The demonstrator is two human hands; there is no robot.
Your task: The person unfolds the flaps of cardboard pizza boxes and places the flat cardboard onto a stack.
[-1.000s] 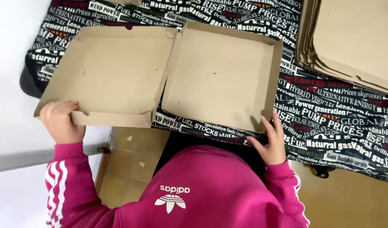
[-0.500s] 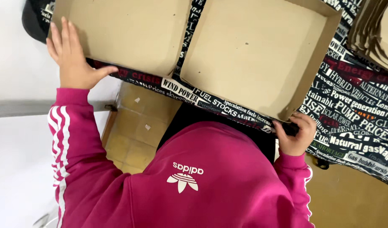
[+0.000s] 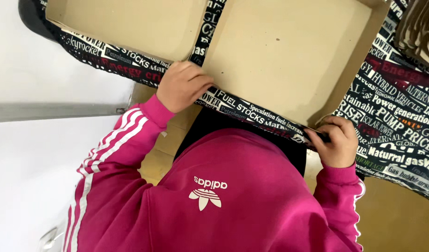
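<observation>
Head view: my left hand (image 3: 183, 87) presses the box (image 3: 280, 56) hinge, fingers curled; right hand (image 3: 336, 142) fingers pinch the lower-right corner, walls up, lid (image 3: 126, 23) still open.

Light is bright and even, without glare. Soft shadows lie inside the open brown cardboard box (image 3: 289, 60); around it, edges look slightly blurred.

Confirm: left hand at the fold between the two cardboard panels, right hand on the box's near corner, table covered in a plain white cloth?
Not quite. The head view shows the cloth is black with printed lettering, not plain white. The rest holds: left hand at the fold of the cardboard box, right hand on its near corner.
</observation>
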